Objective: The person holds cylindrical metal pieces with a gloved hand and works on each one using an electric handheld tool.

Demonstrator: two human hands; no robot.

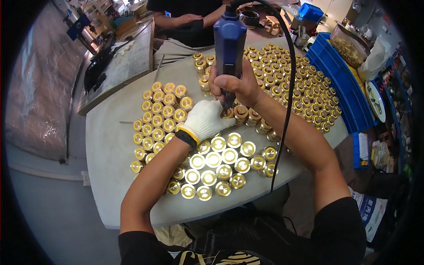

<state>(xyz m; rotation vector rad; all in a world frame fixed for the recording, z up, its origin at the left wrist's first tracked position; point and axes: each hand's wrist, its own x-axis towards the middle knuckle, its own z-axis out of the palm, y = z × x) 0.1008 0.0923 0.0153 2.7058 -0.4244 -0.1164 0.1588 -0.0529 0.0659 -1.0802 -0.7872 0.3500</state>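
Note:
My right hand [238, 86] is wrapped round a dark blue power tool [229, 44], held upright with its narrow tip down and a black cable at its top. My left hand [205, 119], in a white knitted glove, lies just below the tip, its fingers around a brass cylinder [228, 113] that is mostly hidden. Beside it a short row of brass cylinders [240, 112] runs to the right. Shiny brass pieces [213, 159] stand nearer my body, more [157, 120] to the left, and a large group [282, 79] at the back right.
The grey table [106, 154] has a curved edge. The black cable [291, 88] hangs across my right forearm. A person [185, 22] sits opposite, hands near the body. Blue crates [335, 84] and a white plate [375, 100] are at the right, a wooden bench [132, 62] at the left.

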